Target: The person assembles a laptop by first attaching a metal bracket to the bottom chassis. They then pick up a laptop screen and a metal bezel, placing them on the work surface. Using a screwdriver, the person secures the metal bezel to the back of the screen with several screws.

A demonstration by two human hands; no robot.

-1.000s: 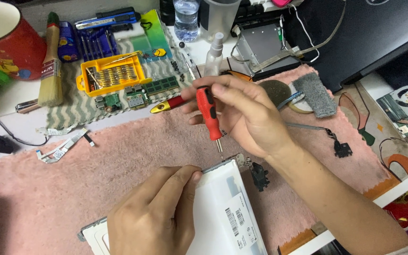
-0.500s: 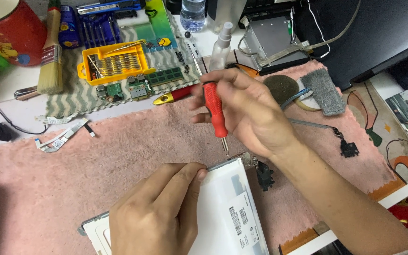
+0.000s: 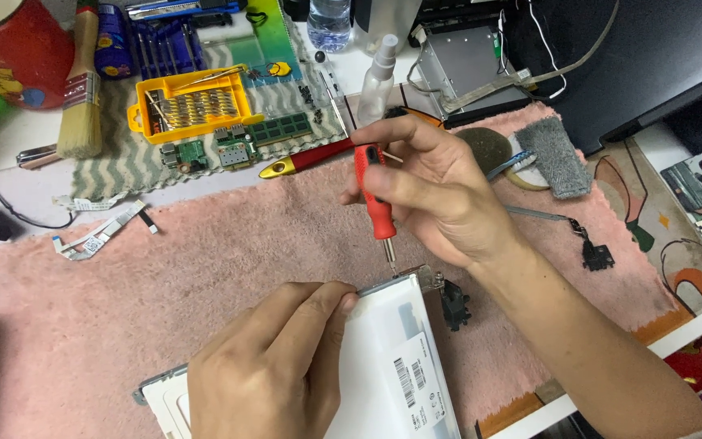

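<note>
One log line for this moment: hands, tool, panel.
right hand: grips red screwdriver, tip at panel's top edge | left hand: presses white panel | surface: pink towel

The right hand [image 3: 436, 199] now sits lower and nearer the white panel [image 3: 383, 366] than a second ago, and the red screwdriver [image 3: 374, 195] it grips stands more upright. The tip, well above the panel's top edge before, now reaches down to its upper right corner. The left hand [image 3: 274, 370] presses slightly further up along that edge.
</note>
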